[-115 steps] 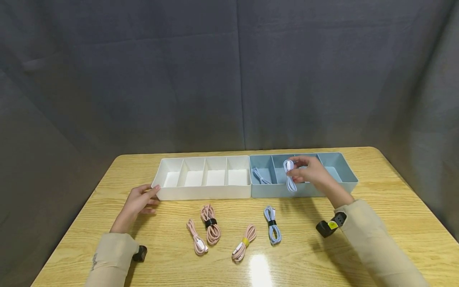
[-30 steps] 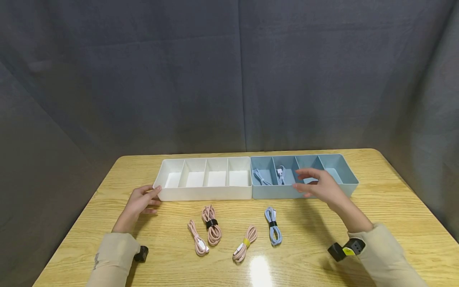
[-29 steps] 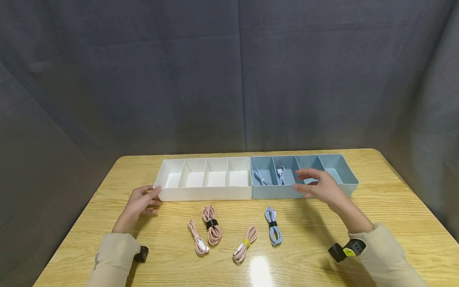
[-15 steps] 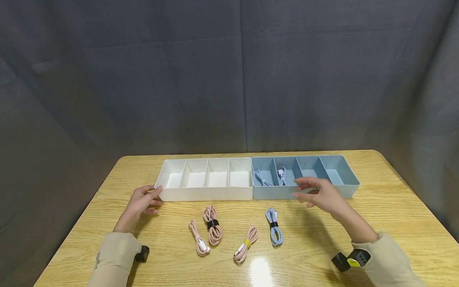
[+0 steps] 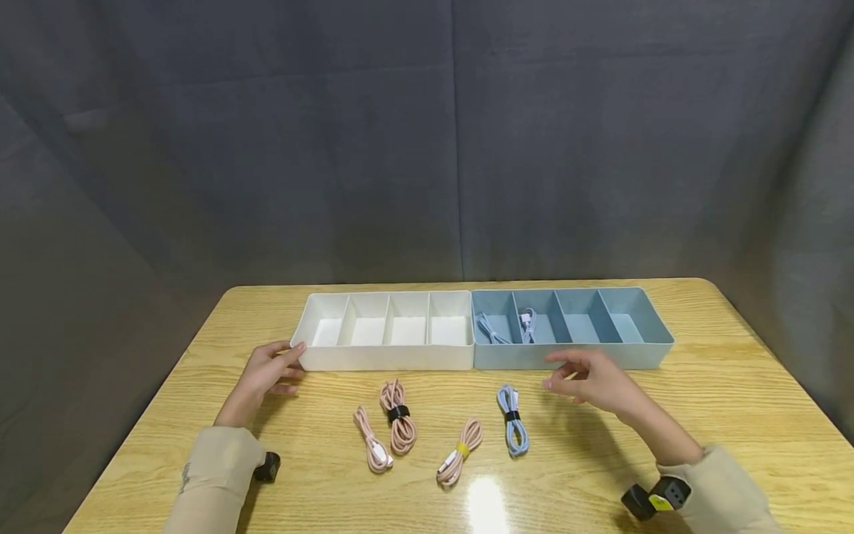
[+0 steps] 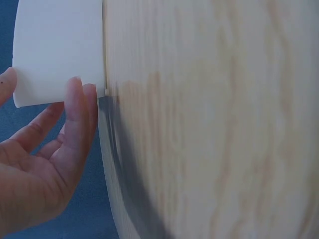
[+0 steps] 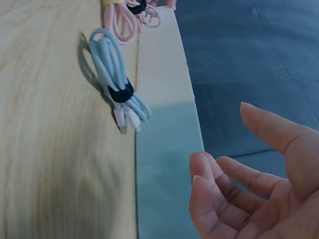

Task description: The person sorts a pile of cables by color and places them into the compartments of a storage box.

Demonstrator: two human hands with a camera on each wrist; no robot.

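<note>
My left hand (image 5: pixel 268 371) rests at the near left corner of a white divided box (image 5: pixel 383 359). Its thumb touches the rim, and its loosely bent fingers lie against the box's end in the left wrist view. My right hand (image 5: pixel 594 380) hovers with nothing in it before a light blue divided box (image 5: pixel 534 357), fingers relaxed and thumb apart. To its left on the table lies a coiled blue charging cable (image 5: pixel 512 421) with a black strap. Two more blue cables sit in the blue box's two left compartments, a bundled cable (image 5: pixel 492 329) and a cable with a white plug (image 5: pixel 528 325).
Several pink cables lie before the white box: a thick coil with a black strap (image 5: pixel 399 417), a small coil with a white plug (image 5: pixel 373 442) and a yellow-strapped coil (image 5: pixel 460 452). The two boxes stand end to end on the wooden table (image 5: pixel 320 475). A dark curtain (image 5: pixel 373 148) hangs behind.
Earlier my right hand held a blue cable over the blue box; that cable now lies in its second compartment. The emptied hand has drawn back and down. My left hand keeps its place.
</note>
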